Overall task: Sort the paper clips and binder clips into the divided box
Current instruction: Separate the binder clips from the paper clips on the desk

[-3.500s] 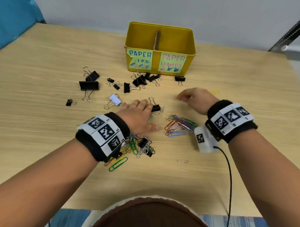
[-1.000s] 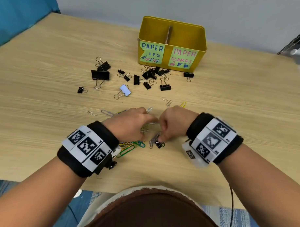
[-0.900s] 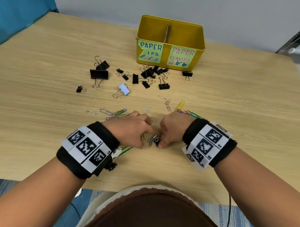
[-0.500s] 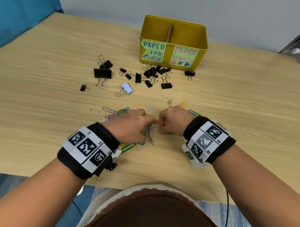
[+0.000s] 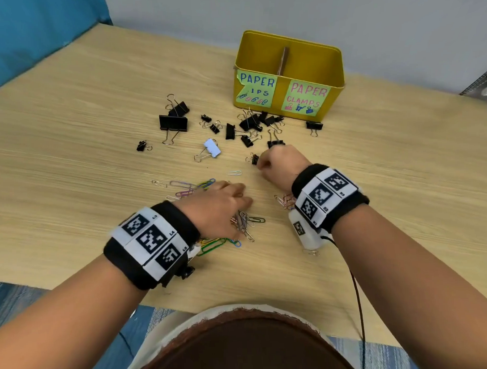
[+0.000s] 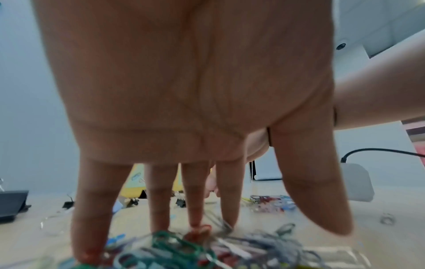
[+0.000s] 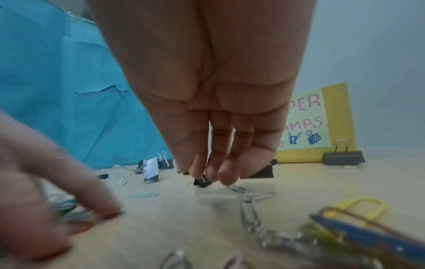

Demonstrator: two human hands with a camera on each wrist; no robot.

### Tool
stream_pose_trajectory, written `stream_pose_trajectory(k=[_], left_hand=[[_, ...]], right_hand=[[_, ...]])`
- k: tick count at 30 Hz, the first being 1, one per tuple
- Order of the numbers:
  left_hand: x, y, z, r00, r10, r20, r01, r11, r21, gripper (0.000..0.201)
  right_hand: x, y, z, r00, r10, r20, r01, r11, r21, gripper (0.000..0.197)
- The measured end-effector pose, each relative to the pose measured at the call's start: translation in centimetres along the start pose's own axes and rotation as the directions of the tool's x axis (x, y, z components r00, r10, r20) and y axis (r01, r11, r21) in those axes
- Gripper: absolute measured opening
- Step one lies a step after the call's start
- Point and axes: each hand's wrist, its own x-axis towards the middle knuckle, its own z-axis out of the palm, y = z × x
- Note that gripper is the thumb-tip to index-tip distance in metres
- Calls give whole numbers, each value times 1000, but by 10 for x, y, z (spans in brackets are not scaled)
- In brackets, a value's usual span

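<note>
Pale wooden table (image 5: 68, 113) under both hands. Right hand (image 5: 280, 163) pinches a tiny black metal binder clip (image 5: 254, 159) mid-table: light, stiff, best taken by its body. Left hand (image 5: 218, 210), fingers straight, presses the slippery, tangling coloured wire paper clips (image 5: 246, 223) near the front edge. Yellow divided tin box (image 5: 327, 79) stands toward the far edge.

Bare forearms; black wristbands (image 5: 153, 242) bearing white square-code tags, white camera housing (image 5: 304, 232) under right wrist, thin black cable (image 5: 357, 304) trailing; brown top, cream hem.
</note>
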Motion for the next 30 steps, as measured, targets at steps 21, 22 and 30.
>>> stream_pose_trajectory(k=[21, 22, 30], left_hand=[[-36, -66, -3, 832, -521, -193, 410, 810, -421, 58], [-36, -72, -4, 816, -553, -171, 455, 795, -401, 56], [-25, -40, 1, 897, -438, -62, 378, 831, -407, 50]], right_hand=[[-13, -37, 5, 979, -125, 161, 133, 990, -36, 56], [-12, -46, 12, 975, -143, 171, 156, 986, -61, 58], [-28, -42, 25, 941, -193, 278, 268, 927, -264, 32]])
